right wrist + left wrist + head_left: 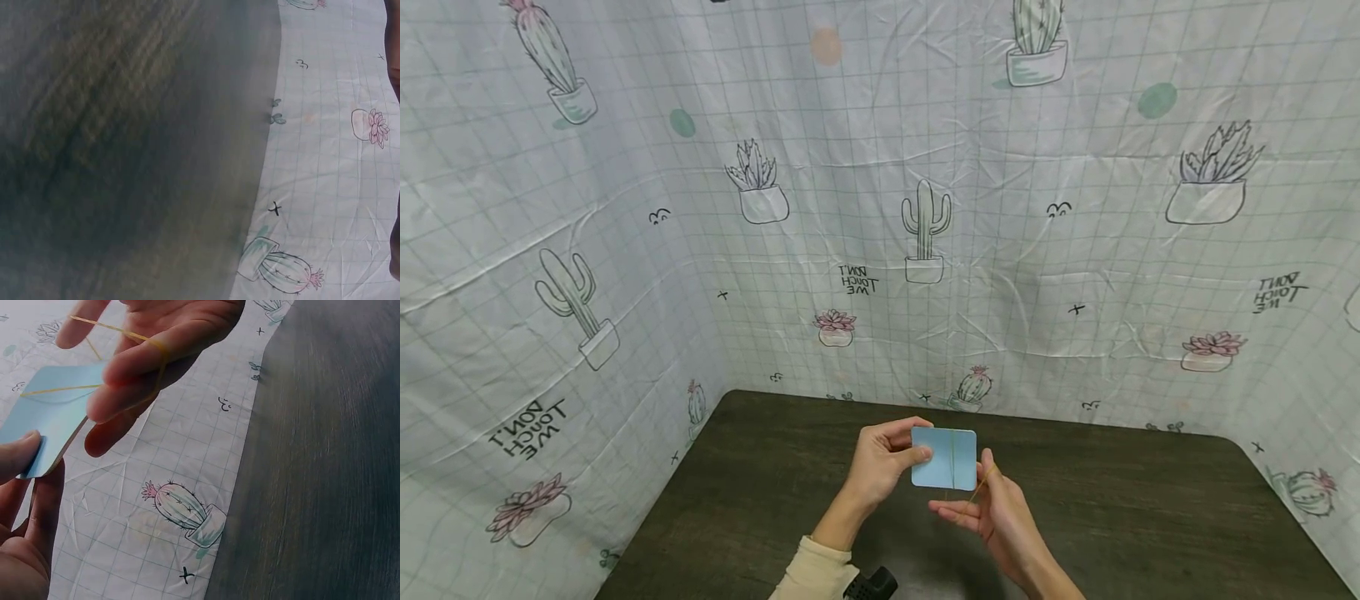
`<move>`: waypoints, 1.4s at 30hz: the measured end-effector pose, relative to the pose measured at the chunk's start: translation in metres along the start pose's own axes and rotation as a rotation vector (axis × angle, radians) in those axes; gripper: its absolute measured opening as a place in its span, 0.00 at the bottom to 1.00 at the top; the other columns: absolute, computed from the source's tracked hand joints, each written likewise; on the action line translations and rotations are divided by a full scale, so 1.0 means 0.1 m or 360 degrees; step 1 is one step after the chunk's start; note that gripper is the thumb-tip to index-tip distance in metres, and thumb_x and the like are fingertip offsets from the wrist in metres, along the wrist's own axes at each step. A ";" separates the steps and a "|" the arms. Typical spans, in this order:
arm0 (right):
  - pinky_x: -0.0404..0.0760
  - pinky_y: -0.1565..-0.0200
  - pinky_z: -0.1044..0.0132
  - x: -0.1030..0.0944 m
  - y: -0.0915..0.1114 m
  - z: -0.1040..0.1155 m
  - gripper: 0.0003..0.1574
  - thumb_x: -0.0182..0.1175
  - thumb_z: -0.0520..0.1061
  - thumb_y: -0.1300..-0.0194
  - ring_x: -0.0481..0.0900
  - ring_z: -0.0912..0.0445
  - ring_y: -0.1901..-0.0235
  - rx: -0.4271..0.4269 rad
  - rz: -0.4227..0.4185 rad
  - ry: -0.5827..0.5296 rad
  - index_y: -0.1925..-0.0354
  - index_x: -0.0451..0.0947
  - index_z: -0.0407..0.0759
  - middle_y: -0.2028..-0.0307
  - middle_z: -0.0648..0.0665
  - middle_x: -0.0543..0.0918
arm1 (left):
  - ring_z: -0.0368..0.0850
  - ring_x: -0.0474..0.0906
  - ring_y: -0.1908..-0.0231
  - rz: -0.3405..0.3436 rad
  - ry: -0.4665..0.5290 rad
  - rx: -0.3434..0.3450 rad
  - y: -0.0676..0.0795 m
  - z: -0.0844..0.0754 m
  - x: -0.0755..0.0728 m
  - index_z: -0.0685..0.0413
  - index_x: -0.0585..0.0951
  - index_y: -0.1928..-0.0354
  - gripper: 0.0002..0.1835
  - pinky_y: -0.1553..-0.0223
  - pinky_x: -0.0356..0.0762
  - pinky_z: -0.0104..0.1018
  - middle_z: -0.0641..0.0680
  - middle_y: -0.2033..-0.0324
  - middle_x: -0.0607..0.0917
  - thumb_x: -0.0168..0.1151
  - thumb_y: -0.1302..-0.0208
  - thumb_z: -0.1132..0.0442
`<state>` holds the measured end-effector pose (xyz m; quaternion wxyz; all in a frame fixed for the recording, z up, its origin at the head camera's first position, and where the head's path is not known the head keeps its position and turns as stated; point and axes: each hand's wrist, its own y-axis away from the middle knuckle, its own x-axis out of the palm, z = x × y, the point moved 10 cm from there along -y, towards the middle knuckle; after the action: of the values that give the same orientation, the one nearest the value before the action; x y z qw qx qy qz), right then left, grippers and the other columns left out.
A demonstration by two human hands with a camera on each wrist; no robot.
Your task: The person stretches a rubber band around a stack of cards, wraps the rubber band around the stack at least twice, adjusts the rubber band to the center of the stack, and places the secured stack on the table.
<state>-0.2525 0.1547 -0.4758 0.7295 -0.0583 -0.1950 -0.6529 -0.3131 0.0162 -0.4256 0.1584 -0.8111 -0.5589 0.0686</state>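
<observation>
A light blue card (pixel 942 462) with rounded corners is held up over the dark table. My left hand (pixel 876 467) pinches its left side, thumb on the front face and fingers behind. A thin yellow rubber band (pixel 62 391) runs across the card and on to my right hand (pixel 1000 517), which is just right of and below the card. In the left wrist view, the band is stretched between the thumb and the extended fingers (pixel 134 362) of that hand. Only slivers of the right hand show at the edge of the right wrist view.
A dark wood-grain table (pixel 1120 508) spreads below both hands. Behind it and at the sides hangs a white gridded cloth (pixel 1000 325) printed with cacti. A black device (pixel 876 583) is strapped at the left wrist, by a cream sleeve (pixel 816 571).
</observation>
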 end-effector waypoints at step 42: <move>0.85 0.58 0.53 0.01 -0.20 0.09 0.47 0.46 0.67 0.23 0.88 0.43 0.65 0.0142 0.0242 0.0380 0.39 0.66 0.22 0.62 0.35 0.86 | 0.43 0.86 0.65 0.0280 -0.0113 -0.0016 -0.03 -0.01 0.12 0.69 0.84 0.48 0.15 0.67 0.82 0.33 0.66 0.60 0.88 0.66 0.37 0.76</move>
<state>-0.2735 0.1536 -0.4704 0.7967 0.0378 -0.1306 -0.5889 -0.3113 0.0280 -0.4230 0.1278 -0.8549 -0.4911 0.1082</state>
